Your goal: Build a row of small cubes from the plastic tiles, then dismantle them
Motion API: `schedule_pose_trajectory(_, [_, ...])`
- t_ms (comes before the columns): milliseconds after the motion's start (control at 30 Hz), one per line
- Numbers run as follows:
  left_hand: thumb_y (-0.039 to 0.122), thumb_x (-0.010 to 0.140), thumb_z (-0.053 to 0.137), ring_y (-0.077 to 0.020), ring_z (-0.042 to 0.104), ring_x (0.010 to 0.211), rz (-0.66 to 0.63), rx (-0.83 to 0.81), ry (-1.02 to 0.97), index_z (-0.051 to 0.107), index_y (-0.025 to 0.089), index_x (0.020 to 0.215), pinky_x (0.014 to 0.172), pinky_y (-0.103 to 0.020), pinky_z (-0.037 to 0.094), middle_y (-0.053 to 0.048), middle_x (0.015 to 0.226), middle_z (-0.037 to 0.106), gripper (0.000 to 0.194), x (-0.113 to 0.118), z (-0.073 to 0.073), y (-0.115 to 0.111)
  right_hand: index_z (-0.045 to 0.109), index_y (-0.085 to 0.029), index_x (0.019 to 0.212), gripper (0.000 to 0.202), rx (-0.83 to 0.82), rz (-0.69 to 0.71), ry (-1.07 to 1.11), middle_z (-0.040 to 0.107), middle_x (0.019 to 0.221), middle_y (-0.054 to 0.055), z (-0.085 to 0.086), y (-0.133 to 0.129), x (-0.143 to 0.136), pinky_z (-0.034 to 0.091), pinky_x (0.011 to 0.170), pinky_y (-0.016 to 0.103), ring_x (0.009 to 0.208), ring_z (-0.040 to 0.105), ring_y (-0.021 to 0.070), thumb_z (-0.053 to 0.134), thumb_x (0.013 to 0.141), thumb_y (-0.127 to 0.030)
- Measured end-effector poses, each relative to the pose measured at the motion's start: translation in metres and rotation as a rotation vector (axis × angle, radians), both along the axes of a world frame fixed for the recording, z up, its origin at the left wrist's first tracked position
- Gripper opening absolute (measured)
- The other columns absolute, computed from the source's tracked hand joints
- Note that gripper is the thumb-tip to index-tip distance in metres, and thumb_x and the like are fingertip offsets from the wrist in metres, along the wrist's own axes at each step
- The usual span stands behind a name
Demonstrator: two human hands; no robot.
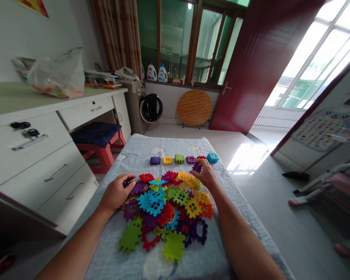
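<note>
A heap of colourful notched plastic tiles, with a light blue tile (153,200) on top and a green tile (174,245) at its near edge, lies on the cloth-covered table (198,260). At the heap's left edge my left hand (118,190) has its thumb and fingers around a dark purple piece, partly hidden. My right hand (205,174) pinches a purple tile (197,168) above the heap's far right side. Beyond it stands a row of blocks: purple (155,160), yellow (167,160), green (179,158), purple (190,160), red, partly covered, and blue (212,157).
A white desk (46,105) with a plastic bag (60,76) stands on the left, a red stool (100,146) beside it. Past the table are a washing machine (135,105), a round wooden board (194,108) and a red door (251,66). A pink chair (335,184) is at right.
</note>
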State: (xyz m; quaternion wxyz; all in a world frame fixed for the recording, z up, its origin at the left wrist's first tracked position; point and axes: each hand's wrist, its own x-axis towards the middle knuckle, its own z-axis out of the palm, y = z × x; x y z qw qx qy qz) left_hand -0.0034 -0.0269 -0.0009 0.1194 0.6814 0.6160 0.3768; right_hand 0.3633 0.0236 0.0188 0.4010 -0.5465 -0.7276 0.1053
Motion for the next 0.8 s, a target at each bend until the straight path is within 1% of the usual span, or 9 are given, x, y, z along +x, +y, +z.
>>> schedule_pose_trajectory(133, [0.047, 0.076, 0.054, -0.0230, 0.066, 0.092, 0.003, 0.013, 0.006, 0.067, 0.021, 0.092, 0.089, -0.034, 0.051, -0.006, 0.099, 0.072, 0.034, 0.000, 0.000, 0.000, 0.058, -0.019, 0.099, 0.038, -0.062, 0.023, 0.040, 0.062, 0.096, 0.006, -0.004, 0.002, -0.003, 0.049, 0.073, 0.032, 0.080, 0.060, 0.0178, 0.073, 0.068, -0.037])
schedule_pose_trajectory(200, [0.047, 0.076, 0.054, -0.0229, 0.067, 0.092, 0.003, 0.017, 0.000, 0.067, 0.021, 0.092, 0.089, -0.034, 0.052, -0.006, 0.098, 0.072, 0.033, 0.000, 0.000, 0.000, 0.059, -0.019, 0.098, 0.037, -0.061, 0.050, 0.091, 0.063, 0.094, 0.005, -0.003, 0.003, -0.007, 0.049, 0.069, 0.030, 0.078, 0.061, 0.0168, 0.072, 0.068, -0.036])
schedule_pose_trajectory(300, [0.045, 0.075, 0.054, -0.0228, 0.066, 0.092, -0.001, 0.010, -0.007, 0.067, 0.020, 0.093, 0.089, -0.034, 0.052, -0.007, 0.099, 0.072, 0.033, 0.001, 0.000, 0.000, 0.060, -0.019, 0.097, 0.029, -0.030, 0.096, 0.129, 0.064, 0.091, 0.004, 0.000, 0.002, -0.014, 0.050, 0.067, 0.028, 0.075, 0.061, 0.0155, 0.067, 0.072, -0.031])
schedule_pose_trajectory(433, [0.043, 0.076, 0.054, -0.0230, 0.066, 0.094, -0.002, -0.008, -0.010, 0.068, 0.019, 0.094, 0.090, -0.035, 0.051, -0.007, 0.100, 0.071, 0.033, 0.000, 0.000, 0.000, 0.062, -0.019, 0.099, 0.026, 0.011, 0.112, 0.051, 0.066, 0.096, 0.005, 0.002, 0.001, -0.017, 0.050, 0.073, 0.030, 0.080, 0.062, 0.0164, 0.061, 0.073, -0.023])
schedule_pose_trajectory(567, [0.044, 0.075, 0.054, -0.0232, 0.066, 0.094, -0.002, 0.000, -0.012, 0.068, 0.020, 0.094, 0.090, -0.035, 0.051, -0.007, 0.100, 0.072, 0.034, 0.001, 0.000, 0.000, 0.064, -0.018, 0.099, 0.027, -0.003, 0.015, -0.019, 0.067, 0.095, 0.006, -0.003, 0.003, -0.011, 0.048, 0.082, 0.035, 0.088, 0.061, 0.0194, 0.054, 0.074, -0.017])
schedule_pose_trajectory(600, [0.044, 0.075, 0.054, -0.0232, 0.065, 0.094, -0.003, 0.003, -0.011, 0.067, 0.020, 0.094, 0.091, -0.035, 0.051, -0.007, 0.100, 0.071, 0.033, 0.001, 0.000, 0.000, 0.064, -0.018, 0.098, 0.026, -0.016, -0.020, -0.038, 0.067, 0.095, 0.006, -0.005, 0.004, -0.009, 0.047, 0.083, 0.036, 0.089, 0.061, 0.0199, 0.054, 0.075, -0.019])
schedule_pose_trajectory(667, [0.042, 0.075, 0.053, -0.0233, 0.065, 0.095, -0.004, 0.012, -0.007, 0.067, 0.020, 0.094, 0.092, -0.035, 0.050, -0.007, 0.100, 0.071, 0.032, 0.002, 0.001, 0.000, 0.065, -0.019, 0.097, 0.023, -0.052, -0.069, -0.095, 0.068, 0.095, 0.006, -0.008, 0.005, -0.008, 0.046, 0.085, 0.037, 0.089, 0.061, 0.0211, 0.059, 0.076, -0.026])
schedule_pose_trajectory(733, [0.040, 0.076, 0.053, -0.0233, 0.064, 0.096, -0.006, 0.028, 0.001, 0.067, 0.020, 0.094, 0.092, -0.035, 0.049, -0.007, 0.100, 0.070, 0.030, 0.003, 0.002, -0.001, 0.064, -0.020, 0.097, 0.028, -0.096, -0.080, -0.165, 0.068, 0.094, 0.006, -0.011, 0.005, -0.010, 0.046, 0.083, 0.036, 0.088, 0.061, 0.0223, 0.065, 0.074, -0.037])
schedule_pose_trajectory(800, [0.038, 0.077, 0.052, -0.0233, 0.063, 0.097, -0.015, 0.051, 0.013, 0.066, 0.020, 0.093, 0.092, -0.035, 0.049, -0.007, 0.100, 0.069, 0.028, 0.004, 0.004, -0.002, 0.064, -0.021, 0.098, 0.034, -0.127, -0.078, -0.220, 0.069, 0.094, 0.007, -0.013, 0.005, -0.014, 0.046, 0.080, 0.035, 0.088, 0.061, 0.0234, 0.070, 0.070, -0.041])
